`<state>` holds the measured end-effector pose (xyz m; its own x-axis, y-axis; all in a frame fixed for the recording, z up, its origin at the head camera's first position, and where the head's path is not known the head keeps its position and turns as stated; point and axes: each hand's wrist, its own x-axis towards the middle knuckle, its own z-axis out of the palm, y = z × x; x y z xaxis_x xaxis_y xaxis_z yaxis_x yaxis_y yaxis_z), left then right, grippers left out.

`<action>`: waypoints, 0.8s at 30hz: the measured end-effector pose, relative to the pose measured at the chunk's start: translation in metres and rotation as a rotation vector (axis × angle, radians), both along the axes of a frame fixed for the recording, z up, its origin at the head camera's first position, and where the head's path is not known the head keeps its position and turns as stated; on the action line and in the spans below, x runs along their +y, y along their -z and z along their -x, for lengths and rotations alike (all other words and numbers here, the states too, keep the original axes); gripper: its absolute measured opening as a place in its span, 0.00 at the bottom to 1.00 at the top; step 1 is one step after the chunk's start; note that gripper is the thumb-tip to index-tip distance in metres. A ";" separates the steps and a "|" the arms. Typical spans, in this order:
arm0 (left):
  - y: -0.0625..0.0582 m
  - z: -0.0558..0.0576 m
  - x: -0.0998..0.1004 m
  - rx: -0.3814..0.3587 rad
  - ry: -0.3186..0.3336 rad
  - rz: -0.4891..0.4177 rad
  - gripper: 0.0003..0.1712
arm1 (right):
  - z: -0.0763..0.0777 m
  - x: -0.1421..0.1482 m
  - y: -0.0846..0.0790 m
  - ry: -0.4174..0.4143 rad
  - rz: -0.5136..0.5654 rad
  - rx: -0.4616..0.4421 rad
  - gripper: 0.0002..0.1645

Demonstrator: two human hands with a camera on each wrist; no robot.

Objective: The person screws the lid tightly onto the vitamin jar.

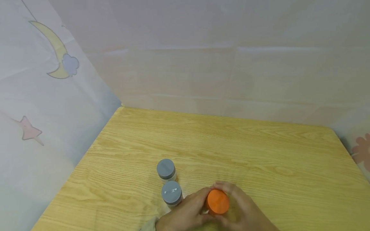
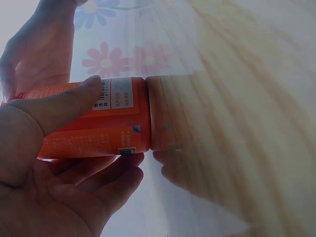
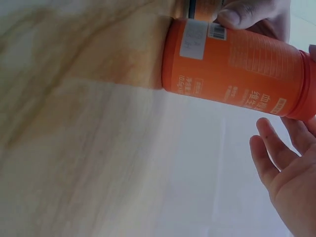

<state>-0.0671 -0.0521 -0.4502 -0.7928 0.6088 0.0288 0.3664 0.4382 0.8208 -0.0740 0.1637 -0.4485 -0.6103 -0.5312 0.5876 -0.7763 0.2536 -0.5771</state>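
Observation:
An orange bottle point(image 1: 218, 201) with printed labels stands upright on the table between both hands. My left hand point(image 1: 188, 210) grips its body, the thumb lying across the label in the left wrist view. Up at the bottle's orange lid point(image 3: 308, 86) is my right hand point(image 1: 245, 207), its thumb and index finger around the lid and its other fingers held off the body. Left of the left hand stands a grey-lidded jar point(image 1: 171, 193), close beside the knuckles. A second grey-lidded jar point(image 1: 166, 169) stands just behind that one.
The wood-grain table point(image 1: 231, 144) reaches back to a pale wall sheet point(image 1: 185, 73). A side sheet with a printed moon point(image 1: 53, 41) borders the table on the left.

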 end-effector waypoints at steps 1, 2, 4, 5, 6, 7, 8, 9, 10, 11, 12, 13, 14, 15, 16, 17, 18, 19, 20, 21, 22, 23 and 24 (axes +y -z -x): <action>0.000 0.000 0.000 0.003 0.002 -0.002 0.32 | 0.002 0.000 0.002 -0.014 0.017 0.031 0.41; 0.000 0.000 0.000 0.004 0.004 -0.004 0.32 | 0.004 0.000 0.003 -0.027 0.033 0.056 0.39; 0.000 0.000 0.000 0.007 0.006 -0.002 0.32 | 0.006 0.000 0.007 -0.042 0.059 0.095 0.37; 0.000 0.000 0.000 0.010 0.007 -0.002 0.32 | 0.007 0.000 0.008 -0.046 0.069 0.106 0.36; 0.000 0.000 0.000 0.012 0.009 -0.004 0.32 | 0.008 -0.001 0.009 -0.049 0.077 0.112 0.35; 0.000 0.000 0.000 0.009 0.010 -0.011 0.31 | 0.008 -0.001 0.009 -0.052 0.087 0.099 0.35; 0.000 0.000 0.000 0.010 0.009 -0.011 0.30 | 0.008 -0.002 0.009 -0.057 0.103 0.081 0.36; -0.001 0.000 0.000 0.008 0.007 -0.011 0.29 | 0.008 -0.003 0.009 -0.064 0.123 0.064 0.36; -0.001 0.000 0.000 0.006 0.005 -0.009 0.28 | 0.007 -0.004 0.009 -0.063 0.132 0.034 0.38; -0.001 0.000 0.000 0.009 0.000 0.000 0.27 | 0.006 -0.004 0.008 -0.058 0.138 0.005 0.39; -0.001 0.000 0.000 0.008 -0.003 0.006 0.26 | 0.005 -0.005 0.007 -0.047 0.134 -0.034 0.40; -0.001 0.000 0.000 0.004 -0.007 0.012 0.25 | 0.004 -0.005 0.006 -0.028 0.121 -0.071 0.42; -0.001 0.001 0.000 0.008 -0.009 0.023 0.25 | 0.003 -0.004 0.005 -0.011 0.102 -0.094 0.43; -0.001 0.001 0.000 0.004 -0.009 0.030 0.24 | 0.002 -0.003 0.003 0.009 0.075 -0.121 0.44; 0.000 0.001 0.000 0.007 -0.010 0.038 0.24 | 0.000 -0.002 0.001 0.030 0.038 -0.154 0.46; 0.000 0.001 0.000 0.008 -0.010 0.041 0.24 | 0.000 -0.001 0.000 0.042 0.010 -0.164 0.47; 0.001 0.001 0.000 0.008 -0.009 0.039 0.25 | -0.001 0.000 0.000 0.045 -0.013 -0.168 0.48; 0.001 0.001 0.000 0.011 -0.007 0.037 0.25 | -0.001 0.001 0.000 0.042 -0.027 -0.150 0.49; 0.001 0.001 0.000 0.018 -0.006 0.035 0.26 | 0.000 0.002 0.000 0.025 -0.025 -0.129 0.49; 0.002 0.001 0.000 0.022 -0.004 0.030 0.27 | 0.001 0.002 0.000 0.010 -0.020 -0.102 0.49; 0.002 0.001 0.000 0.024 -0.003 0.021 0.27 | 0.001 0.002 0.001 -0.003 -0.015 -0.070 0.48; 0.002 0.001 0.000 0.029 -0.001 0.014 0.28 | 0.002 0.003 0.001 -0.014 -0.009 -0.038 0.47; 0.002 0.001 -0.001 0.033 0.000 0.011 0.29 | 0.002 0.003 0.002 -0.022 -0.002 -0.011 0.45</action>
